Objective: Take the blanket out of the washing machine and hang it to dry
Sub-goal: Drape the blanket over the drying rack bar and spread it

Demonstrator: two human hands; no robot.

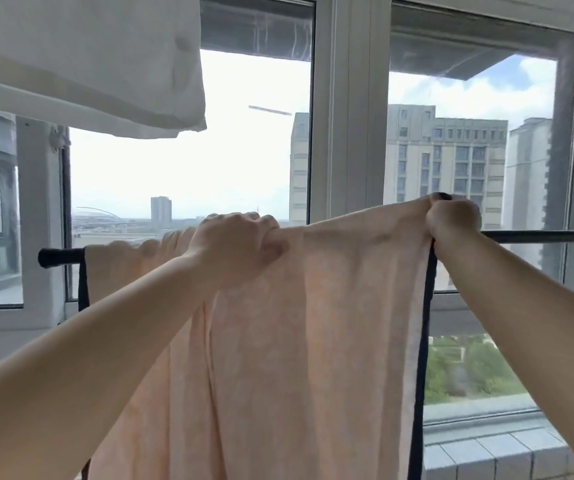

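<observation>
At the upper left a white pillow (pixel 105 64) hangs above, apart from the work below. Beneath it the black end cap of the drying rod (pixel 57 258) juts out past the peach blanket (pixel 296 341), which is draped over the rod with its dark-trimmed edge hanging down on each side. The left hand (pixel 237 244) clenches a fold of the blanket at the top of the rod, probably to anchor the bunched cloth while it is spread. The right hand (pixel 453 220) pinches the blanket's trimmed corner and lifts it slightly above the rod, seemingly to pull the cloth flat rightward along the bare rod. Behind stands the window frame (pixel 347 133).
</observation>
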